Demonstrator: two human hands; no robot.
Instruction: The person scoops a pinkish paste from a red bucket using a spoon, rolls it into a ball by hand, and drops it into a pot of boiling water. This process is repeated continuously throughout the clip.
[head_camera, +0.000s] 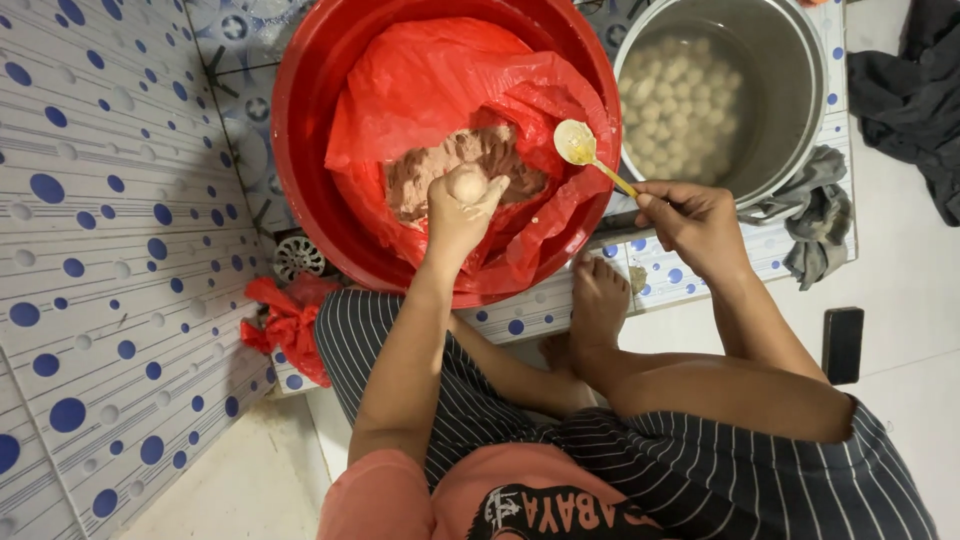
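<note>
Over the red basin (300, 150), the left hand (455, 215) squeezes a meat ball (466, 185) in a clenched grip; the right hand (695, 225) grasps a spoon (590, 155), its long axis diagonal, bowl pointing toward the basin.

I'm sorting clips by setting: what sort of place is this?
Probably a home wash or kitchen corner, worked at floor level. The tiled floor has a drain, and a red basin of paste sits beside a metal pot of pale balls in water.
</note>
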